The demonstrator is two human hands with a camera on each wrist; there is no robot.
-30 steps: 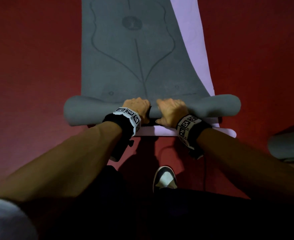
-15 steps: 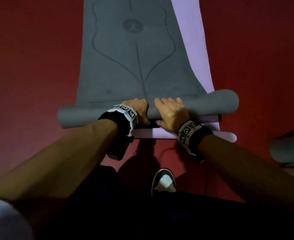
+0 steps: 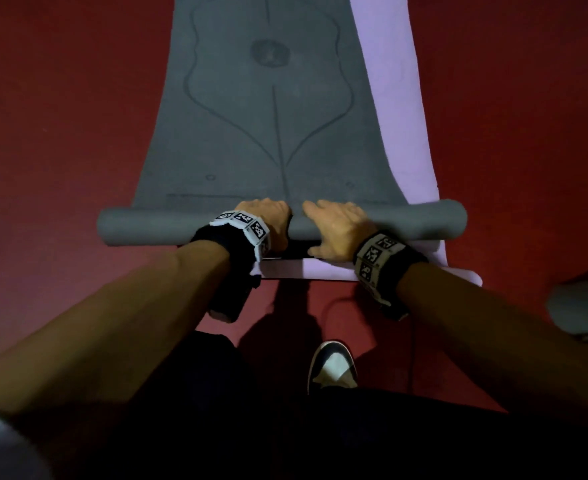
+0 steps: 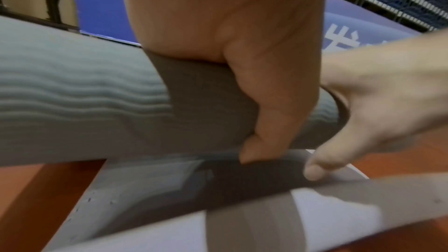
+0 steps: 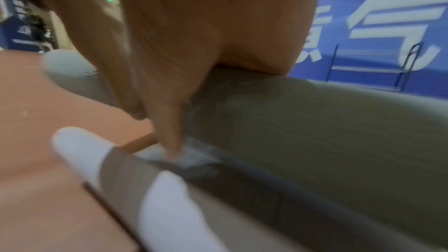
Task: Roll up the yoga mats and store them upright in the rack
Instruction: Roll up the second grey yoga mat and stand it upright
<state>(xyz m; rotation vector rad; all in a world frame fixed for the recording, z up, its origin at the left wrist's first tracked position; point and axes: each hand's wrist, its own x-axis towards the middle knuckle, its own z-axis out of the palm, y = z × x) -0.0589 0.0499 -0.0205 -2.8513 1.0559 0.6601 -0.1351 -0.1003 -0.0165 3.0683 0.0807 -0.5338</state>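
Observation:
A grey yoga mat [image 3: 261, 133] lies flat on a lilac mat [image 3: 392, 109] on the red floor. Its near end is wound into a roll [image 3: 154, 226] lying crosswise in front of me. My left hand [image 3: 264, 220] grips the middle of the roll, with the fingers curled over the top and the thumb [image 4: 261, 150] down its near side. Just to its right, my right hand [image 3: 334, 226] lies over the roll with its fingers stretched across the top. Its thumb [image 5: 169, 141] reaches down to the lilac mat's near edge [image 3: 285, 268].
Another rolled grey mat [image 3: 579, 306] lies at the right edge. My shoe [image 3: 332, 368] and a thin cable [image 3: 413, 341] are on the floor behind the mats. A wire metal rack [image 5: 371, 76] stands against a blue wall.
The grey roll has moved away from me along the mat, uncovering more of the lilac mat's near edge. My right fingers went from curled to stretched over the roll.

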